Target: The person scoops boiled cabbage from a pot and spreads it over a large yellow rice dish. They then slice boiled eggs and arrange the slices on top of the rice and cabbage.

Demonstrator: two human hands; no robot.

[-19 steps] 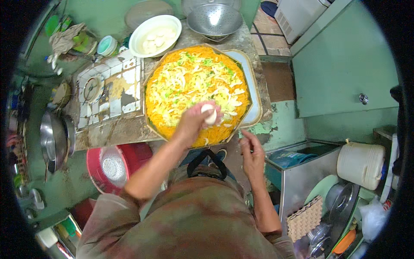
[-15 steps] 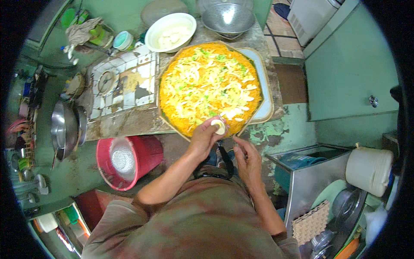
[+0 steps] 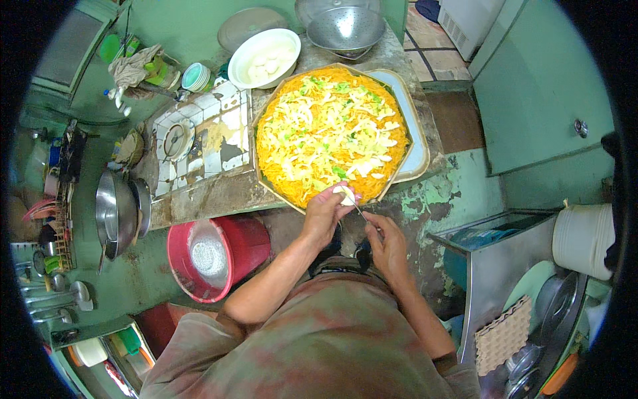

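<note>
My left hand (image 3: 323, 211) pinches a piece of boiled egg (image 3: 343, 195), its white surface showing between the fingers. From the egg a thin knife (image 3: 361, 211) runs to my right hand (image 3: 387, 245), whose closed fingers hold it; its handle is mostly hidden. Both hands hover at the near edge of a big octagonal tray (image 3: 280, 199). A layer of orange noodles (image 3: 279, 156) fills it, topped with pale sliced strips and green bits.
Behind the tray stands a white bowl (image 3: 239, 73) of peeled eggs (image 3: 266, 68), beside a metal colander (image 3: 345, 33). A tiled burner area (image 3: 203, 163) lies left. A red bucket (image 3: 249, 249) sits below the counter; a metal-framed cabinet (image 3: 468, 286) stands right.
The egg has turned in my left hand and shows less of its cut face. My right hand now has the knife against the egg. The whole view has shifted slightly.
</note>
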